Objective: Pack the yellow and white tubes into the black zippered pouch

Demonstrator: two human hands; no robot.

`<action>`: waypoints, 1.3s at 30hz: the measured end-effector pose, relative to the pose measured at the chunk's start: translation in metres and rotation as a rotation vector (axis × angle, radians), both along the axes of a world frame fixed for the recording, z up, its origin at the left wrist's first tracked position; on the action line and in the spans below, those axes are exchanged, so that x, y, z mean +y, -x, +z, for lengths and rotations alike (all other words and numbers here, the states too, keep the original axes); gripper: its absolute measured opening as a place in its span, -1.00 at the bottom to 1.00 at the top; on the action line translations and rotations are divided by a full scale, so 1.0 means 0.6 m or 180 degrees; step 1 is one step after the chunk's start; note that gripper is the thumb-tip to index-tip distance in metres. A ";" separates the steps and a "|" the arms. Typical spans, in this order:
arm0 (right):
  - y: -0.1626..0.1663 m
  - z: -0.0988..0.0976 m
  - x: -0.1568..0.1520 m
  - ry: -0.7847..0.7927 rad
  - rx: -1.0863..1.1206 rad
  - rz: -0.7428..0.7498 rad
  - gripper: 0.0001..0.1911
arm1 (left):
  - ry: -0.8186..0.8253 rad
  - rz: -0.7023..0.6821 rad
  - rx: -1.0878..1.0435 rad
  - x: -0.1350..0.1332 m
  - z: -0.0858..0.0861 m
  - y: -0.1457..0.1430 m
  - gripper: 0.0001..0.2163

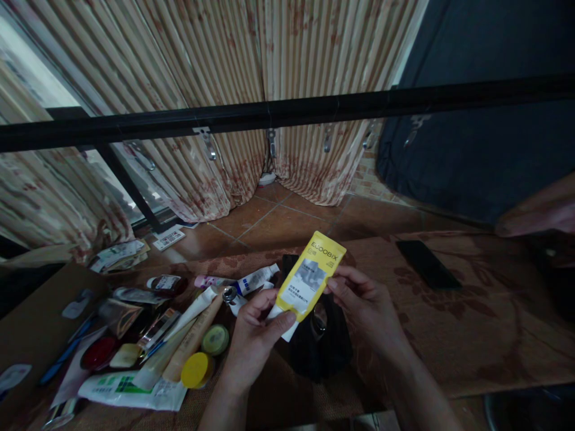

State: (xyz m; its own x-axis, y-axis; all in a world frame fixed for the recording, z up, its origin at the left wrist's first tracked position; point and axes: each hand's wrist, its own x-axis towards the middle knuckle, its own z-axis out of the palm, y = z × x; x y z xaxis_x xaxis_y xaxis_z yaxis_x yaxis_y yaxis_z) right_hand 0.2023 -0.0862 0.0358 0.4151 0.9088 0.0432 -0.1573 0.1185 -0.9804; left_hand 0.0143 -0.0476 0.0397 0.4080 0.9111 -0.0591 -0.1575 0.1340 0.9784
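**Position.** The yellow sachet (309, 275) is held in the air, directly above the black pouch (323, 353) that lies on the bench (494, 335). It is tilted, with the printed face towards the camera and the top corner leaning away from the pouch to the right.

**Grip.** The left hand (254, 335) pinches the lower end of the sachet between thumb and fingers (281, 323), clamped on it. The right hand (366, 305) has its fingers (335, 284) closed on the sachet's right edge, above the pouch. A white strip shows below the lower end; what it is cannot be told.

**Handling, as judged from this view.**
1. Hold the sachet by its edges only. A flat foil packet of this kind bends easily, and pressure on the middle may crease or burst it.
2. Keep it over the pouch, so that a slip lands it there and not among the clutter.
3. Light is low; turn the face towards the window side if the print must be read.

**Surroundings.** Left of the pouch lie tubes (193, 335), a yellow-lidded jar (196, 370) and a white-and-green packet (130, 389). Right of the pouch, well apart, lies a dark phone (428, 264). Farther right, another person's hand (534, 215) enters at the frame edge.
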 end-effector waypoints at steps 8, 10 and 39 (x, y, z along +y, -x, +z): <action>0.001 0.001 0.000 -0.0018 -0.0116 -0.0024 -0.75 | 0.0022 0.0025 -0.0020 -0.001 0.004 0.000 -0.73; 0.002 0.003 0.000 -0.0017 -0.0135 -0.0046 -0.74 | 0.0014 -0.0009 -0.0005 0.000 0.003 0.001 -0.74; 0.000 0.004 0.000 0.0027 -0.0098 -0.0109 -0.75 | -0.0058 0.0179 0.0196 0.005 -0.020 0.005 -0.69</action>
State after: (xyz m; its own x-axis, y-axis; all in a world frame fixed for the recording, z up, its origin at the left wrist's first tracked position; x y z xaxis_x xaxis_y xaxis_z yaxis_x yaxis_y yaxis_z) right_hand 0.2025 -0.0862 0.0385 0.4445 0.8945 0.0489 -0.1231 0.1151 -0.9857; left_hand 0.0115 -0.0449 0.0274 0.3522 0.9336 -0.0658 -0.1037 0.1088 0.9886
